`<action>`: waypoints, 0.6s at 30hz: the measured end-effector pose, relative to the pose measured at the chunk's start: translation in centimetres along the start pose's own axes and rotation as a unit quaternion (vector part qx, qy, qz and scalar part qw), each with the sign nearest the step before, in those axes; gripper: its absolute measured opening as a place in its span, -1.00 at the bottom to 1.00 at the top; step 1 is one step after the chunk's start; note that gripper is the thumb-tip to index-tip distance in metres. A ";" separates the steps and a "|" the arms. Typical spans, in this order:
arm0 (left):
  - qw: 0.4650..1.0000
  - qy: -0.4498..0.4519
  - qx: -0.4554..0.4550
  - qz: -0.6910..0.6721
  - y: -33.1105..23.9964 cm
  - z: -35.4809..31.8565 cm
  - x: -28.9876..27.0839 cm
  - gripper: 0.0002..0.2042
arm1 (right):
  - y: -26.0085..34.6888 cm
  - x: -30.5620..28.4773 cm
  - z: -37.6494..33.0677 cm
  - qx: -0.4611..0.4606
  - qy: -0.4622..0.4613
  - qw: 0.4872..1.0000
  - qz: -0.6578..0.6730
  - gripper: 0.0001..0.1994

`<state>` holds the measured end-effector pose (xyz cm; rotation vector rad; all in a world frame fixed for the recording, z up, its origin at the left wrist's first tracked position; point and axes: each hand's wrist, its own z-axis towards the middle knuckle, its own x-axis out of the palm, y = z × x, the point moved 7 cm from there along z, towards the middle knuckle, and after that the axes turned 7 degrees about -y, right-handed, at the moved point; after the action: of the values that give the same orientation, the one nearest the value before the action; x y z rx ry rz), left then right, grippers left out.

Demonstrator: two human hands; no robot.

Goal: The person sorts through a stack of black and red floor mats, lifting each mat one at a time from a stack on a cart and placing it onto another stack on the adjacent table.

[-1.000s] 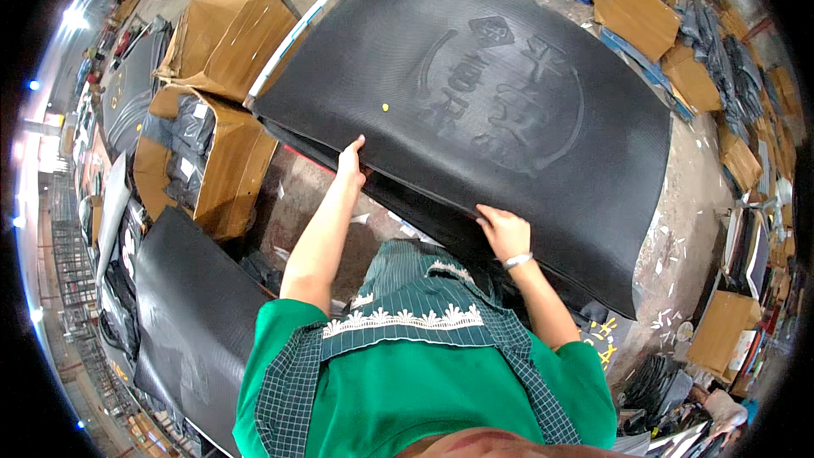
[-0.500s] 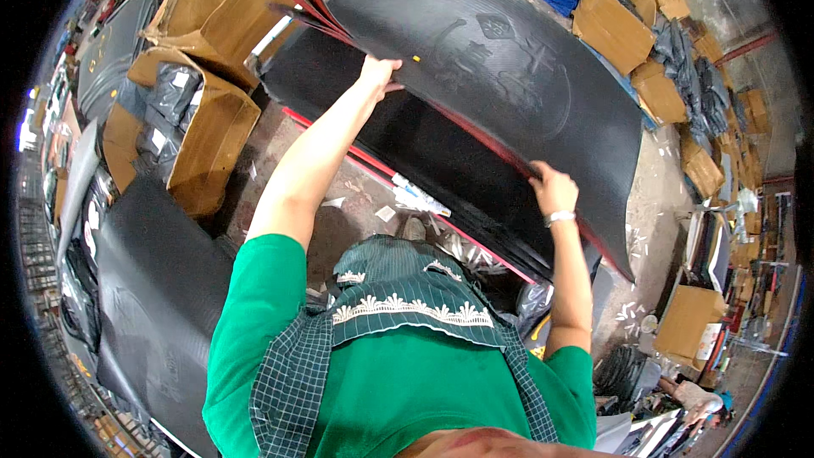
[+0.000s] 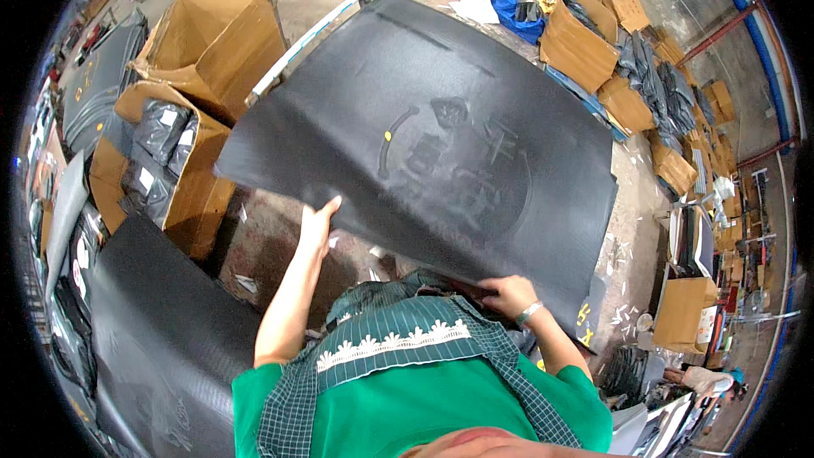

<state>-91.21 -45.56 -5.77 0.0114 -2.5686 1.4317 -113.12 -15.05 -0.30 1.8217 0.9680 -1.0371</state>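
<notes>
both hands grip the near edge of a large black rubber mat (image 3: pixel 441 144), a wide textured sheet with a round embossed emblem and a small yellow mark in its middle. the left hand (image 3: pixel 318 219) clamps the edge with fingers under and thumb on top, arm stretched forward. the right hand (image 3: pixel 507 293), a silver bracelet (image 3: pixel 528 314) on its wrist, pinches the same edge closer to the body. the mat spreads away from both hands, lifted above the floor and tilted, its far edge reaching toward a long white strip (image 3: pixel 305 41) beyond the left hand. left of the left hand stand open cardboard boxes (image 3: pixel 199 51), the nearer one stuffed with black rolled goods in clear wrap. below and left of the left arm lies another black mat (image 3: pixel 161 339). beyond the far right corner of the held mat sit more brown cartons (image 3: pixel 585 47) and a blue bundle (image 3: pixel 513 13). near the right hand, paper scraps (image 3: pixel 619 250) dot the concrete floor.
</notes>
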 end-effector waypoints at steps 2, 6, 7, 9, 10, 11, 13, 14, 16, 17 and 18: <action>1.000 0.016 0.015 -0.011 1.0 0.5 -1.6 -0.47 | 0.8 0.5 0.7 -0.039 0.091 0.995 0.019 -0.66; 1.000 -0.029 0.001 0.009 0.8 0.5 -1.8 -0.45 | -1.2 -0.4 5.5 -0.194 0.321 0.891 0.257 -0.53; 0.999 -0.042 0.009 0.020 0.4 0.2 -1.8 -0.44 | -4.0 0.3 9.3 -0.127 0.345 0.876 0.312 -0.57; 0.997 -0.078 -0.015 0.026 0.1 -0.4 -1.7 -0.43 | -9.4 -4.2 18.3 -0.225 0.032 0.954 0.195 -0.58; 0.994 -0.096 -0.016 0.039 -0.1 -1.0 -2.3 -0.42 | -12.1 -6.5 22.4 -0.087 0.025 0.982 0.168 -0.56; 0.995 -0.098 -0.010 0.034 0.9 -0.3 -3.8 -0.41 | -16.6 -7.5 26.4 -0.026 -0.105 0.977 0.183 -0.59; 0.987 -0.127 -0.058 0.084 -0.7 -2.0 -1.8 -0.39 | -23.9 -10.0 32.2 0.048 -0.302 0.944 0.126 -0.62; 0.985 -0.141 -0.048 0.087 -0.3 -1.8 -2.8 -0.38 | -26.2 -10.8 34.8 0.106 -0.294 0.948 0.068 -0.57; 0.978 -0.176 -0.048 0.104 0.0 -2.0 -4.3 -0.37 | -29.0 -12.2 38.0 0.181 -0.311 0.932 0.039 -0.49; 0.974 -0.184 -0.060 0.117 0.0 -2.2 -3.9 -0.37 | -31.8 -12.0 39.5 0.192 -0.350 0.917 -0.022 -0.46; 0.975 -0.183 -0.055 0.117 -0.1 -2.6 -3.2 -0.39 | -32.9 -12.2 40.4 0.207 -0.321 0.924 -0.023 -0.42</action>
<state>-87.65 -43.75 -4.89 -0.0524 -3.0354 1.4796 -158.15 -41.58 -11.61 1.5882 0.4068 -1.8240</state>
